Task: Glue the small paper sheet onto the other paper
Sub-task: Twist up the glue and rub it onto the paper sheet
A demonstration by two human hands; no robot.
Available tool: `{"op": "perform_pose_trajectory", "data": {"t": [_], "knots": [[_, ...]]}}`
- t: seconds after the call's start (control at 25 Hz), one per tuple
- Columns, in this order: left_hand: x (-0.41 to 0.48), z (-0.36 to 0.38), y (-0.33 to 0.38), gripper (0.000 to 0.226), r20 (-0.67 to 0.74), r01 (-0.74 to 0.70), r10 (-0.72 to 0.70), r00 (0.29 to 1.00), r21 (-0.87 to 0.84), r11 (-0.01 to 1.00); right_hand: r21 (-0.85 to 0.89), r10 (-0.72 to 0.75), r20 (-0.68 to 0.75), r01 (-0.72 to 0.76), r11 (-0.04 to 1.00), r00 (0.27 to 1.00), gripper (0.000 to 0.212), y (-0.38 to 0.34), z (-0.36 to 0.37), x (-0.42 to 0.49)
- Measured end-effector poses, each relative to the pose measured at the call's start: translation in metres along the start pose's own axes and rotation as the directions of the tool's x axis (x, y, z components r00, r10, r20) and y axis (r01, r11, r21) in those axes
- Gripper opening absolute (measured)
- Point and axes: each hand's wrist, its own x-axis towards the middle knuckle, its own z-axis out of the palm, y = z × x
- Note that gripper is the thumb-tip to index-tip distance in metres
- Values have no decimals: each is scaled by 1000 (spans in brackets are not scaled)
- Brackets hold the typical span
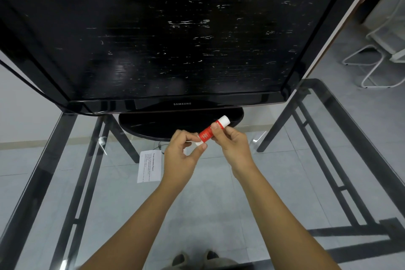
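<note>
A red and white glue stick (210, 132) is held in the air above the glass table, tilted up to the right. My right hand (234, 144) grips its red body and upper part. My left hand (182, 152) pinches the white lower end (199, 142) of the stick between thumb and fingers; something small and white shows inside that hand, and I cannot tell what it is. A white printed paper sheet (149, 165) lies flat on the glass just left of my left hand. No second paper is clearly visible.
A large black Samsung monitor (166, 35) stands at the back on an oval base (153, 125), close behind my hands. The table is clear glass (274, 182) on a black metal frame (35, 182). White chair legs (372, 68) stand on the tiled floor at right.
</note>
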Motion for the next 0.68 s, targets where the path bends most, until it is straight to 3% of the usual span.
{"op": "perform_pose_trajectory", "data": {"t": [0.08, 0.16, 0.2, 0.36, 0.52, 0.68], "knots": [[0, 0, 3, 27, 89, 123, -114, 990, -109, 986, 20, -11, -9, 12, 1000, 1000, 31, -1, -1, 0], [1, 0, 3, 34, 190, 356, -310, 931, -301, 885, 26, -24, -6, 24, 999, 1000, 30, -2, -2, -1], [1, 0, 2, 37, 200, 383, -333, 921, -324, 865, 24, -28, -2, 28, 999, 1000, 31, -2, -3, -1], [0, -2, 4, 10, 134, 249, -219, 967, -285, 926, 5, -29, -3, 30, 1000, 1000, 36, -4, -1, -2], [3, -5, 6, 25, 76, 103, -87, 993, -236, 966, 17, -32, -2, 32, 999, 999, 37, -6, 0, -1], [4, -7, 6, 19, 181, 331, -283, 942, -359, 873, 4, -40, 3, 40, 999, 999, 40, -7, 1, -1]]}}
